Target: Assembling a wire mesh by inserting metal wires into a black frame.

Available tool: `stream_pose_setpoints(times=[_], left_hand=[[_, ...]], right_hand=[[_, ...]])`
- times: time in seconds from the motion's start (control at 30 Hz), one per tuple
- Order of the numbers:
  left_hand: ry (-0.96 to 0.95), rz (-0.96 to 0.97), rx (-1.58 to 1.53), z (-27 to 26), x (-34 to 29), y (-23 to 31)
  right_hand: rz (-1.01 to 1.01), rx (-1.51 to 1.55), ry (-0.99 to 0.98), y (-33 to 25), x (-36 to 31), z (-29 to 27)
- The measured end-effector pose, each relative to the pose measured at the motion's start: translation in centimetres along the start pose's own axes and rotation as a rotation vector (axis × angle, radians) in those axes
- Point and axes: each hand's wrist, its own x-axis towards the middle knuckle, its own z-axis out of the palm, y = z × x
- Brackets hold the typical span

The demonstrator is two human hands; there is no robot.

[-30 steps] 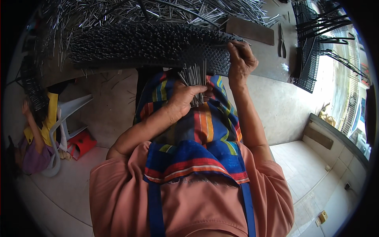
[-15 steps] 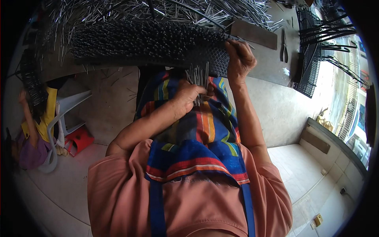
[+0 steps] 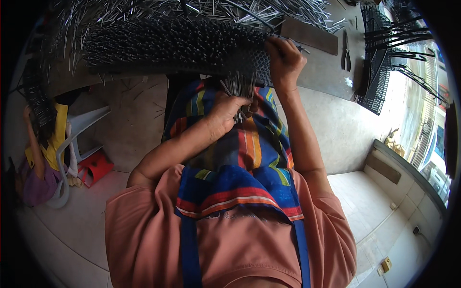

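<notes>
While the left hand (image 3: 227,112) is gripping metal rods (image 3: 236,86), the right hand (image 3: 287,58), at two o'clock from them, bends by the perforated rack (image 3: 261,67); how closed, or on what, I cannot tell.

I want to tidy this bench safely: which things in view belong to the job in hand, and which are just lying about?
In the job, it seems:
thin rods, bundled in the left hand
black honeycomb rack, right hand at its right end
loose rods heaped behind it, probably

Apparently lying about:
pliers
flat brown plate
</notes>
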Motion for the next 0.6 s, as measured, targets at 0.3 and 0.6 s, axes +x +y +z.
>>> stream_pose_setpoints(times=[0.3, 0.6], left_hand=[[-0.061, -0.027, -0.035, 0.1, 0.1, 0.1], [-0.061, 0.003, 0.025, 1.5, -0.7, 1.0]], right_hand=[[-0.149, -0.191, -0.117, 0.7, 0.0, -1.1], [0.653, 0.318, -0.566, -0.3, -3.1, -3.8]])
